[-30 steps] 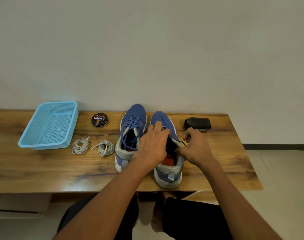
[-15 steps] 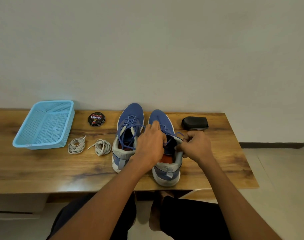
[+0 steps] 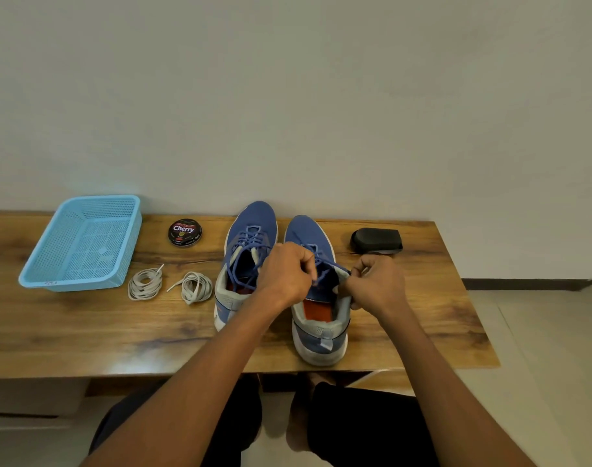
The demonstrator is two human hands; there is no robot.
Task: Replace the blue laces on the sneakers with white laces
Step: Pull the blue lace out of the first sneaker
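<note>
Both hands are up over the right sneaker [image 3: 318,318] near the table's [image 3: 85,338] front edge: left hand [image 3: 284,276] pinching the blue lace [image 3: 323,264], right hand [image 3: 377,283] curled, pinching that lace at the collar. Left sneaker [image 3: 245,261] sits beside it, still laced. Two white lace bundles [image 3: 146,284] [image 3: 196,287] lie left of that. Along the back edge: blue basket [image 3: 82,244], Cherry polish tin [image 3: 185,232], black brush [image 3: 377,240].

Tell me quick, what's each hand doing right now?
Left hand: fingers curled, pinching the blue lace of the right sneaker.
Right hand: fingers curled, gripping the same lace at the sneaker's collar.
</note>
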